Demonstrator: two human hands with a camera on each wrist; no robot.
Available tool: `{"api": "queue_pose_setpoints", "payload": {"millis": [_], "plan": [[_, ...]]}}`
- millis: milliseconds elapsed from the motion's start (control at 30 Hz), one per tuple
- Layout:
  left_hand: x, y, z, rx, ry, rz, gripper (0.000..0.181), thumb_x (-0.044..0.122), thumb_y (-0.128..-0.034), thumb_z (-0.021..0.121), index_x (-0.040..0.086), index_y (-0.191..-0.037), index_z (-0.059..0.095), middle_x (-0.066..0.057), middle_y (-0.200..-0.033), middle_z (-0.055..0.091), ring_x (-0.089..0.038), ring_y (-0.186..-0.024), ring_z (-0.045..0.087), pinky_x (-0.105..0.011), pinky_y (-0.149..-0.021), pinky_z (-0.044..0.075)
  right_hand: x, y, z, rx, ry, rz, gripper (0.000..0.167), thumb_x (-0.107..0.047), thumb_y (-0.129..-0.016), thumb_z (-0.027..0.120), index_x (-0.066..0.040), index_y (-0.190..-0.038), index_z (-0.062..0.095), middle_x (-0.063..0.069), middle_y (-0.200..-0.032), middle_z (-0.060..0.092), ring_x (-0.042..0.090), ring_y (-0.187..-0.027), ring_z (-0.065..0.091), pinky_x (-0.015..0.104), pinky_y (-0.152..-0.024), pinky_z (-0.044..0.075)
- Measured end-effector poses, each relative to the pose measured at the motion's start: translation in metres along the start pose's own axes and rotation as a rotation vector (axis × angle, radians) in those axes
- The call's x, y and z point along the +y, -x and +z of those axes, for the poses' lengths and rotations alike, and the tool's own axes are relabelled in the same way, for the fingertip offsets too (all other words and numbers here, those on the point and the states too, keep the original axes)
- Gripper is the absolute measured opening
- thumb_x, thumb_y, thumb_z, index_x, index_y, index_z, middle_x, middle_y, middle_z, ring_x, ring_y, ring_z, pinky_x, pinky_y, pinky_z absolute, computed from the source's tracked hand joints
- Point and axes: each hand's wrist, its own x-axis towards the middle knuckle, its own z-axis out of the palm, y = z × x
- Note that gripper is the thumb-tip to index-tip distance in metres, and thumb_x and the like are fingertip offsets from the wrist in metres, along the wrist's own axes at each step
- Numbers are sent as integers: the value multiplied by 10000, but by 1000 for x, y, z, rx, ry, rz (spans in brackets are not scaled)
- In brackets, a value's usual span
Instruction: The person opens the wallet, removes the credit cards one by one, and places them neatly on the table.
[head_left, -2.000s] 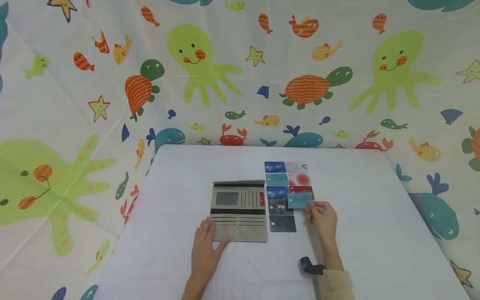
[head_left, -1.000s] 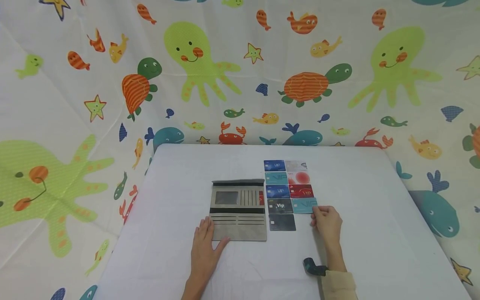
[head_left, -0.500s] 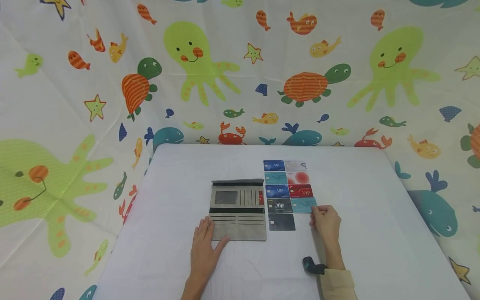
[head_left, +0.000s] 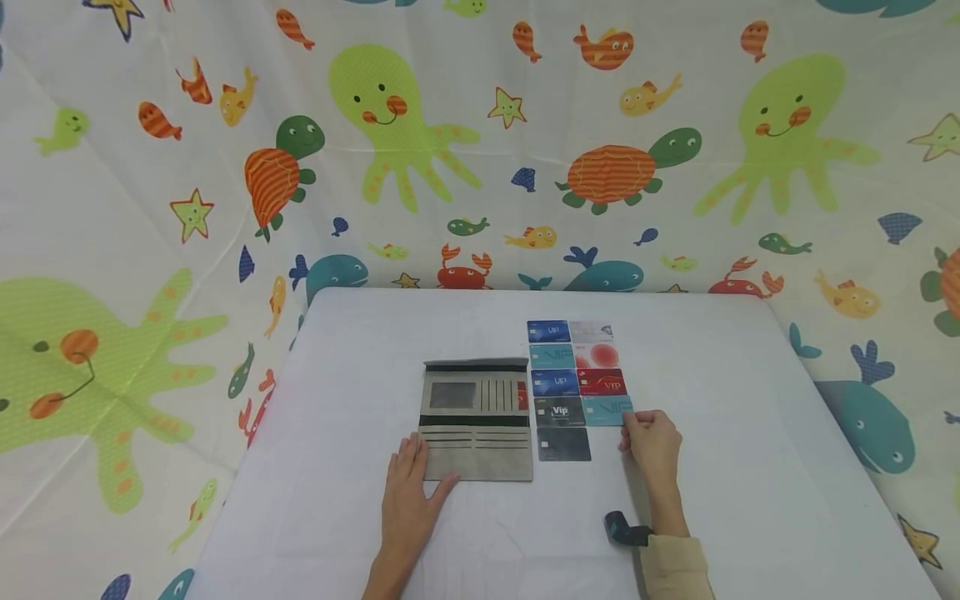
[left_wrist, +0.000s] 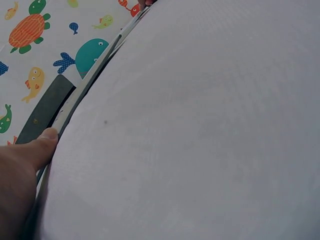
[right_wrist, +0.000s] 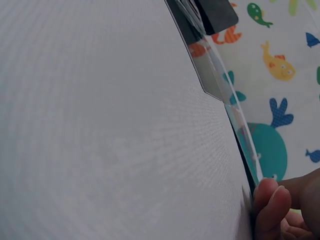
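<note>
An unfolded grey wallet (head_left: pixel 495 465) with dark bands, several slots and a clear window lies on the white table. My left hand (head_left: pixel 407 500) rests flat on its lower left corner, thumb spread along the bottom edge. My right hand (head_left: pixel 654 443) pinches the right end of a teal VIP card (head_left: pixel 604 410). That card lies below a red VIP card (head_left: pixel 602 382) and beside a black Vip card (head_left: pixel 559 412). In the right wrist view, fingertips (right_wrist: pixel 266 194) are at the card's edge, seen very obliquely. The left wrist view shows my thumb on the wallet (left_wrist: pixel 45 107).
More cards stand in two columns: blue (head_left: pixel 549 332), pale grey (head_left: pixel 592 332), another teal (head_left: pixel 551 357), white with a red disc (head_left: pixel 597 357), blue (head_left: pixel 555 383) and dark (head_left: pixel 564 445). A red card (head_left: pixel 522 396) shows at the wallet's right edge. Patterned cloth (head_left: pixel 450 125) hangs behind.
Two seconds ago the teal card overlapped the red card; my right hand has moved it right and nearer, below the red one. Little differs over the last second. My left hand stays put.
</note>
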Motion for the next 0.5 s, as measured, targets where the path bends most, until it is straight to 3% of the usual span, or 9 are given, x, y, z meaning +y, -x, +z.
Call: {"api": "queue_pose_setpoints", "payload": {"millis": [267,500], "plan": [[0,-1,0,5,-8,4,832,502,-860,731,-37,-1446,487,-182,-1598,376,-367,-1506,316,-501,-1251,238,-2,1,1,10,-10,30,274,-196,-1006,576,59,-1108,570,171,-780,709,126,-514,617,163,-478,481],[0,0,0,6,-3,8,833,503,-863,728,-41,-1446,485,-187,-1597,376,-371,-1504,316,-486,-1259,225,-2,1,2,34,6,7,278,-199,-1008,543,52,-1126,566,156,-758,706,127,-508,615,184,-480,482]]}}
